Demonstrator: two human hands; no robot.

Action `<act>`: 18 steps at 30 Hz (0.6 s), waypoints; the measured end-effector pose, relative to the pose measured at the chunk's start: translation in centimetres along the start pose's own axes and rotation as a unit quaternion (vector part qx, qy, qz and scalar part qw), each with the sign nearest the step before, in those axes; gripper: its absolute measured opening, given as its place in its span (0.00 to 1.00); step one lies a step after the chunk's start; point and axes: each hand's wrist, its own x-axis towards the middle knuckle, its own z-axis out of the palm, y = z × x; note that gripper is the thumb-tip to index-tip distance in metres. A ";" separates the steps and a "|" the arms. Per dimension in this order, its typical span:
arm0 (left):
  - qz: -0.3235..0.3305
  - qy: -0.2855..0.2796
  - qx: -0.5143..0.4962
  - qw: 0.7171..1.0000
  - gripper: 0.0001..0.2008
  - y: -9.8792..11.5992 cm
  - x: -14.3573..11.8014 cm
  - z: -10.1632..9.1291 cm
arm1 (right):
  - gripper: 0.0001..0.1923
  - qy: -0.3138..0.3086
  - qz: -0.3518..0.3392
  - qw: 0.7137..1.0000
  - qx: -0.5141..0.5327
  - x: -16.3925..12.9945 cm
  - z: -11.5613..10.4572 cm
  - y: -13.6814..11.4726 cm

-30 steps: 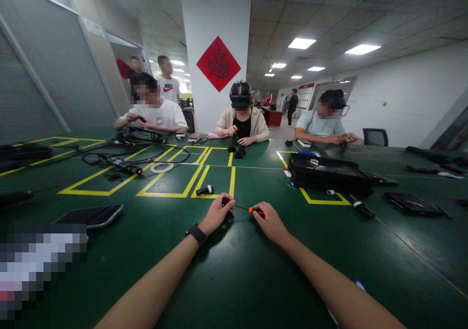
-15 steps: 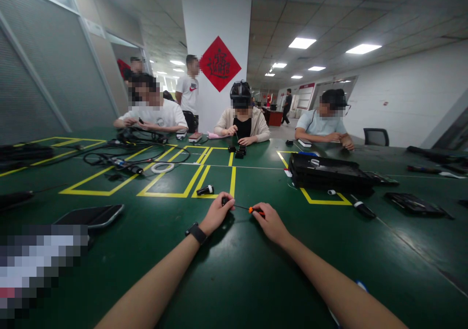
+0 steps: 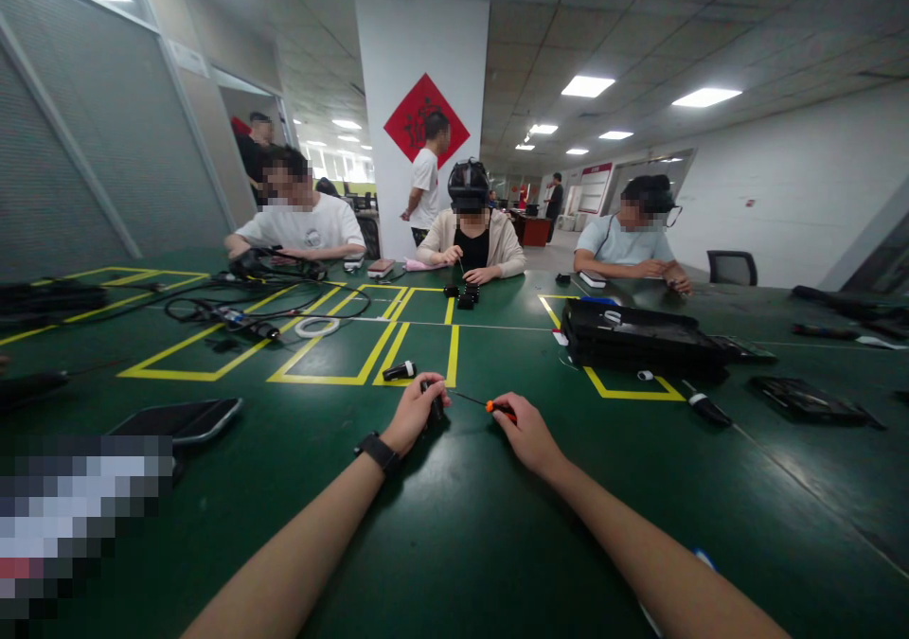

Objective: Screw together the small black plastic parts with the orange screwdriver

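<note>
Lifted slightly, my left hand (image 3: 414, 414) grips a black part (image 3: 430, 402); my right hand (image 3: 524, 431) grips the screwdriver (image 3: 477, 401), its tip pointing left at it.

Nothing can be read for certain: the red diamond sign (image 3: 426, 120) on the white pillar (image 3: 420, 71) at twelve o'clock bears dark characters too blurred and half hidden to make out, and the red-topped board (image 3: 594, 186) at one o'clock is too small to read.
</note>
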 end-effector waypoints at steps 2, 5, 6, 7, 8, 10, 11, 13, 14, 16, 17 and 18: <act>0.000 -0.011 0.008 1.000 0.15 0.0 -0.1 0.1 | 0.08 -0.003 -0.001 1.000 0.001 0.0 0.0 -0.1; 0.001 -0.020 0.018 1.000 0.14 0.2 -0.2 0.1 | 0.08 -0.009 0.001 1.000 0.000 -0.1 -0.2 -0.2; 0.002 -0.020 0.021 1.000 0.14 0.3 -0.3 0.1 | 0.08 -0.010 0.002 1.000 0.000 -0.1 -0.2 -0.3; 0.003 -0.019 0.022 1.000 0.14 0.3 -0.3 0.1 | 0.08 -0.011 0.003 1.000 -0.001 -0.1 -0.3 -0.3; 0.004 -0.020 0.024 1.000 0.14 0.4 -0.3 0.1 | 0.08 -0.011 0.004 1.000 -0.002 -0.1 -0.3 -0.4; 0.003 -0.023 0.025 0.999 0.14 0.4 -0.4 0.2 | 0.08 -0.012 0.006 1.000 -0.003 -0.1 -0.4 -0.4; 0.001 -0.026 0.025 0.999 0.14 0.4 -0.4 0.2 | 0.08 -0.013 0.007 1.000 -0.003 -0.1 -0.4 -0.5; 0.000 -0.028 0.025 0.999 0.14 0.5 -0.4 0.1 | 0.08 -0.015 0.010 1.000 -0.004 -0.1 -0.4 -0.5; -0.001 -0.028 0.024 0.999 0.14 0.4 -0.4 0.1 | 0.09 -0.016 0.012 1.000 -0.005 -0.1 -0.4 -0.5; -0.002 -0.029 0.023 0.999 0.14 0.4 -0.4 0.1 | 0.09 -0.017 0.013 1.000 -0.007 -0.1 -0.3 -0.5; -0.002 -0.031 0.023 0.999 0.14 0.4 -0.4 0.1 | 0.09 -0.017 0.012 1.000 -0.007 -0.1 -0.3 -0.5; -0.002 -0.032 0.022 0.999 0.14 0.4 -0.3 0.1 | 0.09 -0.016 0.011 1.000 -0.006 -0.1 -0.3 -0.5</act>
